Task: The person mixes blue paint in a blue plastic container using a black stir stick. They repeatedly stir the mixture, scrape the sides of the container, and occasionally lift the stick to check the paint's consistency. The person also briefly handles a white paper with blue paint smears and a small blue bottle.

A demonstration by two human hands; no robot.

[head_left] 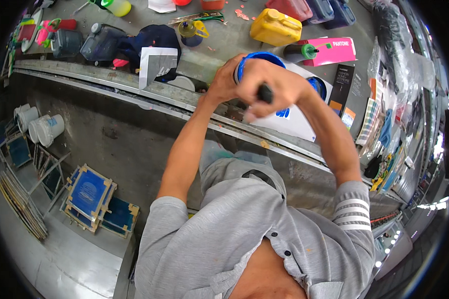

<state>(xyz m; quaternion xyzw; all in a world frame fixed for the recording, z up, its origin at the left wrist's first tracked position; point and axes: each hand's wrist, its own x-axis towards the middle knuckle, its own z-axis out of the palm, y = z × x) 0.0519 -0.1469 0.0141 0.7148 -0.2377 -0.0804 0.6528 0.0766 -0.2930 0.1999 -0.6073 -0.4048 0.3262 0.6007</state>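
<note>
My left hand [224, 79] is wrapped round the side of a round tub [262, 54] whose rim is coated in blue paint. My right hand [279, 84] is closed in a fist over the tub, round a tool with a black handle [265, 93]. The butt of that handle points up toward me; the tool's working end is hidden behind the hand and the tub. Under and beside my right hand lies a white sheet [299, 127] with blue paint strokes. A round, blue-smeared container or lid [316, 88] sits just right of my right wrist.
A yellow jug [276, 27], a green-capped bottle [300, 52] and a pink box [334, 52] stand beyond my hands. Dark cloth [157, 42] and dark jugs [102, 42] lie left. Colour swatches [369, 119] are at right. Below the table edge are white buckets [50, 129] and framed screens [89, 193].
</note>
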